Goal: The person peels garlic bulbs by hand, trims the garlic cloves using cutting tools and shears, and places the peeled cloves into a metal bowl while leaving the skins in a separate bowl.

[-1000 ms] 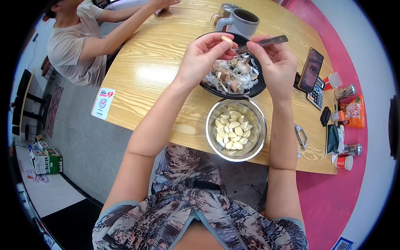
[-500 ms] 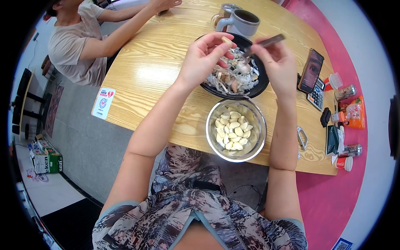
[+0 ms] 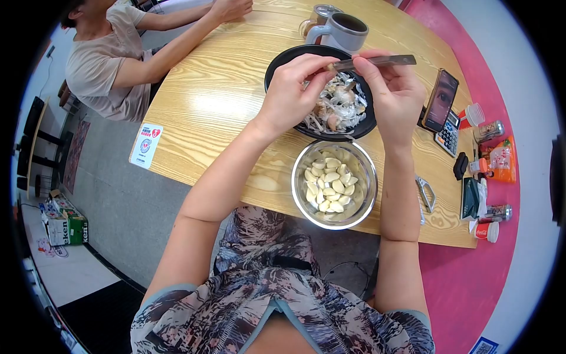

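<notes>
My left hand (image 3: 296, 88) pinches a garlic clove (image 3: 331, 68) above the black plate, its fingertips covering most of it. A small knife (image 3: 386, 61) with a dark handle is in my right hand (image 3: 389, 88), and its blade end touches or nearly touches the clove. Below both hands the black plate (image 3: 370, 124) holds a heap of papery garlic skins (image 3: 339, 106). Nearer to me, a steel bowl (image 3: 299, 200) contains several peeled garlic cloves (image 3: 331, 183).
Behind the plate stand a grey mug (image 3: 348, 32) and a glass jar (image 3: 306, 25). To the right are a propped phone (image 3: 441, 100), a calculator (image 3: 448, 134), a metal peeler (image 3: 425, 194), cups and jars. Another person (image 3: 112, 59) sits at the table's left side.
My left hand has turned over, hiding more of the clove. My right hand dipped the knife toward the skins, then brought it back up to the clove. The other person's hands shifted slightly.
</notes>
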Available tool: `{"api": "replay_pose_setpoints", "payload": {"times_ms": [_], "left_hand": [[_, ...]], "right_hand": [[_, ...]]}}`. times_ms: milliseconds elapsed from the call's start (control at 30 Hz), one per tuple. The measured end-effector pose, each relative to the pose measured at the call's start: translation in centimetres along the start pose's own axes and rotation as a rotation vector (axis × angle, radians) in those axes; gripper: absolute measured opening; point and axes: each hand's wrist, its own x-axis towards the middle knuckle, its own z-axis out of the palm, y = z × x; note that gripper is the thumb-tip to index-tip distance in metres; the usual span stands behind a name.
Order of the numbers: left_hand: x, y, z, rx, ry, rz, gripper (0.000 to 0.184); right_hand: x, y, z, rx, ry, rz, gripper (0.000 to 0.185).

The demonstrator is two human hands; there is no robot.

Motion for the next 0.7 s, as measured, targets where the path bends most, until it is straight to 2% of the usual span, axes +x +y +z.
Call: {"api": "replay_pose_setpoints", "payload": {"times_ms": [100, 200, 267, 300, 467, 700], "left_hand": [[-0.1, 0.1, -0.1, -0.003, -0.052, -0.034, 0.023], [-0.1, 0.0, 0.2, -0.067, 0.02, -0.044, 0.021], [-0.2, 0.2, -0.2, -0.116, -0.057, -0.188, 0.023], [-0.2, 0.0, -0.2, -0.116, -0.057, -0.188, 0.023], [0.3, -0.4, -0.6, -0.418, 0.036, -0.266, 0.024], [0.7, 0.2, -0.7, -0.536, 0.116, -0.314, 0.024]], "right_hand": [[-0.1, -0.2, 0.1, 0.038, 0.023, 0.047, 0.011], [-0.1, -0.6, 0.2, 0.068, 0.04, 0.105, 0.01], [-0.1, -0.7, 0.2, 0.095, 0.052, 0.143, 0.01], [-0.1, -0.6, 0.1, 0.086, 0.069, 0.151, 0.01], [0.4, 0.3, -0.9, 0.076, 0.125, 0.163, 0.011], [0.5, 1.9, -1.1, -0.016, 0.108, 0.146, 0.009]]}}
